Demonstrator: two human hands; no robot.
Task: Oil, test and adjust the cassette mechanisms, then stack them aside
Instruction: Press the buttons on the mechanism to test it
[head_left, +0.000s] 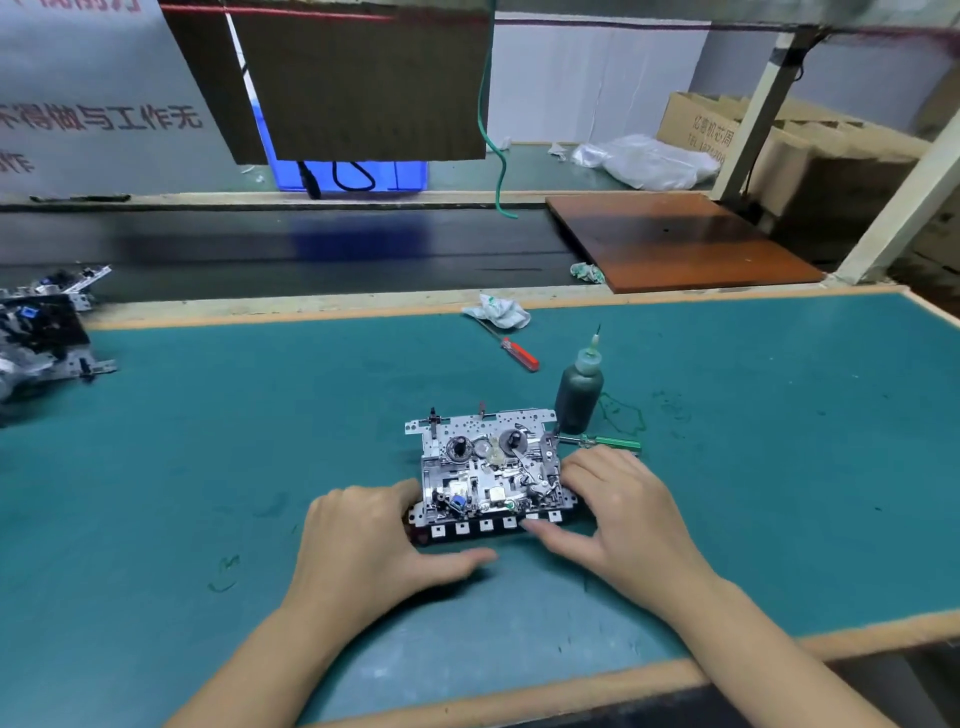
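A metal cassette mechanism (485, 467) lies flat on the green mat (260, 441), its row of white keys facing me. My left hand (374, 540) grips its left front corner, fingers curled at the side and thumb stretched along the front. My right hand (618, 514) holds the right edge, with the thumb lying on the keys near the right end. A dark oil bottle (577, 389) with a thin nozzle stands just behind the mechanism's right corner. A heap of other mechanisms (41, 332) sits at the far left.
A green-handled screwdriver (608, 442) lies by the bottle. A red-handled screwdriver (519, 354) and a crumpled rag (498, 310) lie farther back. A dark conveyor belt (285, 249) runs behind the bench, with a brown board (685, 244) at its right. A green cable (498, 171) hangs down.
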